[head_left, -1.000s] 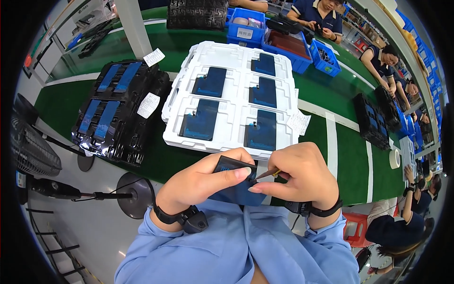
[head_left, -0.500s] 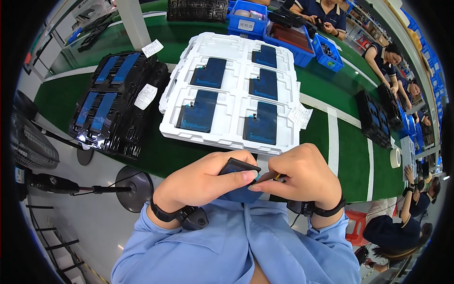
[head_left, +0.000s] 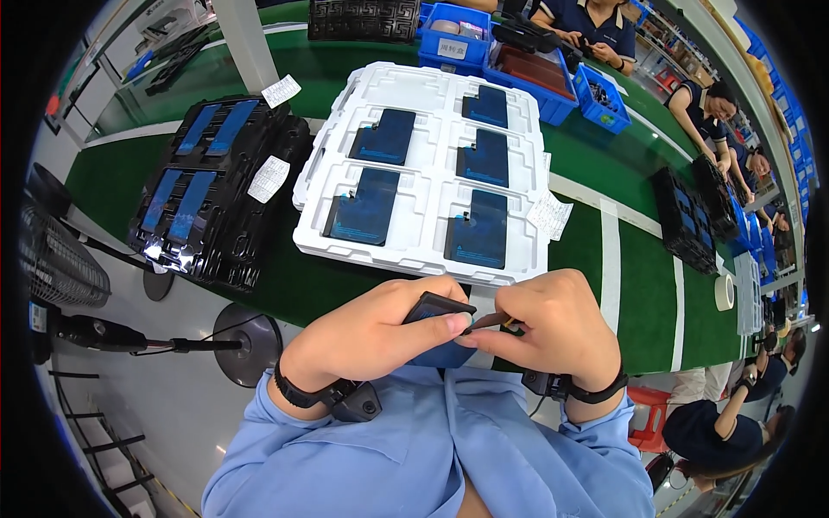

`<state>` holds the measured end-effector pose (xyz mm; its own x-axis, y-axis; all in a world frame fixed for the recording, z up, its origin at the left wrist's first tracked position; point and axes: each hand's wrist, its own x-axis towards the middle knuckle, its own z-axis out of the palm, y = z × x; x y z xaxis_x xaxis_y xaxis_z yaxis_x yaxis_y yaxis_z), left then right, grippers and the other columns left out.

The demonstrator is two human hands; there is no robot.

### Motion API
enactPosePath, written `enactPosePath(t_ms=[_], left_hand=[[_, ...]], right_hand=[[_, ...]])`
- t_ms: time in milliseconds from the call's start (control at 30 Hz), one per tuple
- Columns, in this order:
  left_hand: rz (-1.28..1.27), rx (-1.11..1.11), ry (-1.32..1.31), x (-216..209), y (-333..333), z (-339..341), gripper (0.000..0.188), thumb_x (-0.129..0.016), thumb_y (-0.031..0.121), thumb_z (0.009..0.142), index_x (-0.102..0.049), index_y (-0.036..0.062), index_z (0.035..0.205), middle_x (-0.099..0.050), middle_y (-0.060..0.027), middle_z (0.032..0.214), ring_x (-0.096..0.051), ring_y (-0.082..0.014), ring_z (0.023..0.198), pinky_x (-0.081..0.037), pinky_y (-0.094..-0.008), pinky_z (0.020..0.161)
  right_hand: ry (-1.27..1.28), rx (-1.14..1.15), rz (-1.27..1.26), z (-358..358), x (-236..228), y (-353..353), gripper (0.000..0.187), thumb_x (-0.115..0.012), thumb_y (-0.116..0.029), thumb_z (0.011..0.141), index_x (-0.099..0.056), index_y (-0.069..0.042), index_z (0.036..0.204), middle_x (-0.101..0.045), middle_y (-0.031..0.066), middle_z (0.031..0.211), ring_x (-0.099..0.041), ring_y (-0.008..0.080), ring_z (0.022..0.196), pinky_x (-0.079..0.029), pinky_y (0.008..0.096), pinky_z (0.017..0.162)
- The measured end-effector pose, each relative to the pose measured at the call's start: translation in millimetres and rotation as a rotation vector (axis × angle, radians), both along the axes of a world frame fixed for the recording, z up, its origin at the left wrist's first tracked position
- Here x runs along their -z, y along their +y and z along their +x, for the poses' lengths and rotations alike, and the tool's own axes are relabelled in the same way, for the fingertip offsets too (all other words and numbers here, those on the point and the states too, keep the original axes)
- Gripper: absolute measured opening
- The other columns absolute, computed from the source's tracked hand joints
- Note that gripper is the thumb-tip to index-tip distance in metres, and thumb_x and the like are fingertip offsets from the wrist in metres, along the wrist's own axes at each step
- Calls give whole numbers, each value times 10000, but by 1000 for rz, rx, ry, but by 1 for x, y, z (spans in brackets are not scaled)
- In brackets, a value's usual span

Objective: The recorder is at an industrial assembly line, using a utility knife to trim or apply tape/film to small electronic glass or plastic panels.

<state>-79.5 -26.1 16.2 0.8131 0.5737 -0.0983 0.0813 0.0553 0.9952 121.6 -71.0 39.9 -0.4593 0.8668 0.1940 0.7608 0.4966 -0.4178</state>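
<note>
A flat dark part (head_left: 439,332) with a blue face is held close to the body, just in front of the blue shirt (head_left: 432,449). It is gripped by the left hand (head_left: 376,332), whose fingers are wrapped round its left edge, with the thumb laid along the near side. The right hand (head_left: 553,324) is pressed up against it from the right, and a thin strip at the part's edge is pinched between its fingertips. The two hands are touching each other. A dark band is worn on each wrist.

Just past the hands, a white foam tray (head_left: 423,173) is set on the green table (head_left: 639,285). Six flat blue parts are laid in its pockets, in two rows. A small white paper label (head_left: 550,214) is seen at the tray's right edge. To the left, a stack of black trays (head_left: 216,190) with blue strips on top is placed, and two white paper tags (head_left: 269,179) are stuck on it. Blue plastic bins (head_left: 509,52) are lined up at the far side, where other people are seated.
</note>
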Motion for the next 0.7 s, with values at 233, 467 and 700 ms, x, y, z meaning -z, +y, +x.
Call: enactPosePath(t_ms=[233, 467, 700], left_hand=[[-121, 70, 66, -3, 4, 3, 244, -512, 227, 852, -544, 0, 935, -514, 2, 773, -424, -64, 723, -340, -204, 650], [-116, 54, 67, -3, 4, 3, 244, -506, 230, 856, -546, 0, 927, -507, 7, 764, -417, -63, 715, -337, -204, 647], [-63, 43, -19, -2, 1, 4, 241, -472, 252, 887, -551, 28, 846, -468, -2, 685, -394, -83, 639, -342, -231, 580]], right_hand=[[38, -35, -25, 5, 0, 1, 342, -751, -251, 611, -493, -67, 483, -457, 46, 423, -466, 222, 372, -318, 270, 362], [131, -1, 67, 5, 6, -2, 362, -762, -269, 595, -479, -68, 493, -446, 47, 424, -452, 223, 365, -302, 277, 357], [64, -6, 78, 3, 5, -2, 373, -765, -287, 585, -474, -67, 510, -452, 54, 427, -475, 237, 383, -333, 284, 366]])
